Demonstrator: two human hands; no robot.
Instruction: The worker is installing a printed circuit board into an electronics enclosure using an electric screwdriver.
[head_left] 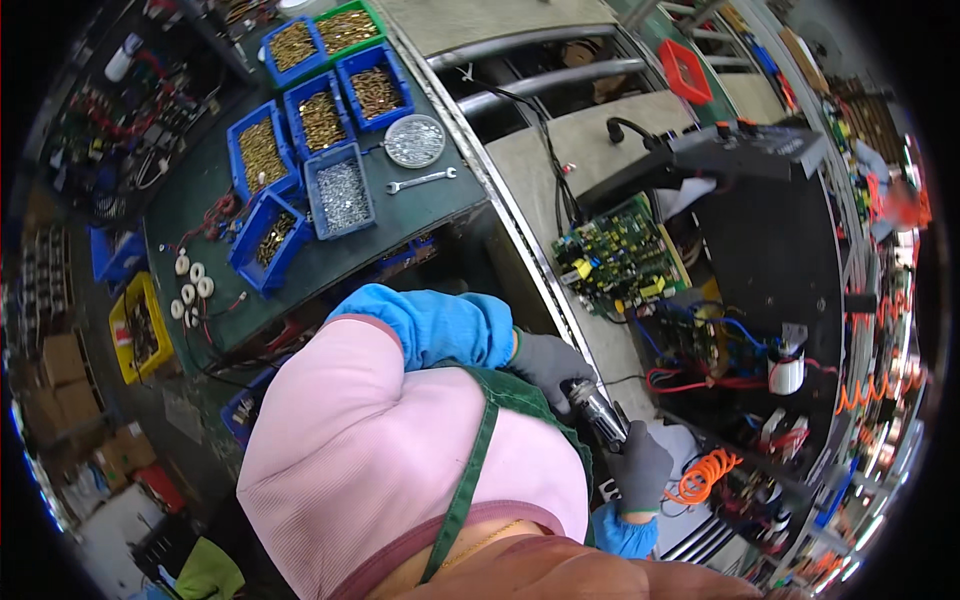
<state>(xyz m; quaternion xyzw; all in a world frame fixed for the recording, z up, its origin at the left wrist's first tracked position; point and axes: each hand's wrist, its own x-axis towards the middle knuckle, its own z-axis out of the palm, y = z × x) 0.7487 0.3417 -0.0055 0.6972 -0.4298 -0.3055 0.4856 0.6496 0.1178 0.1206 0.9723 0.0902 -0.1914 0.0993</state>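
Both my hands wear grey gloves below blue sleeves. My right hand [643, 468] is wrapped round the rear of a silver-and-black air driver [598, 414]. At its front end, my left hand [552, 367] is closed on the nose of the tool, fingertips partly hidden. The driver lies tilted close to my green apron, beside the metal edge of the conveyor. An orange coiled hose [706, 477] hangs just right of my right hand; its join to the tool is hidden. Beyond my hands sits an opened black chassis [770, 260] with a green circuit board [622, 258] at its left side.
On the green table [425, 205] at left stand several blue bins of brass screws, a grey-blue bin [340, 193] of silver screws, a round dish [414, 141] and a wrench [421, 181]. A metal rail [500, 190] divides table from conveyor. A red tray [684, 72] lies farther off.
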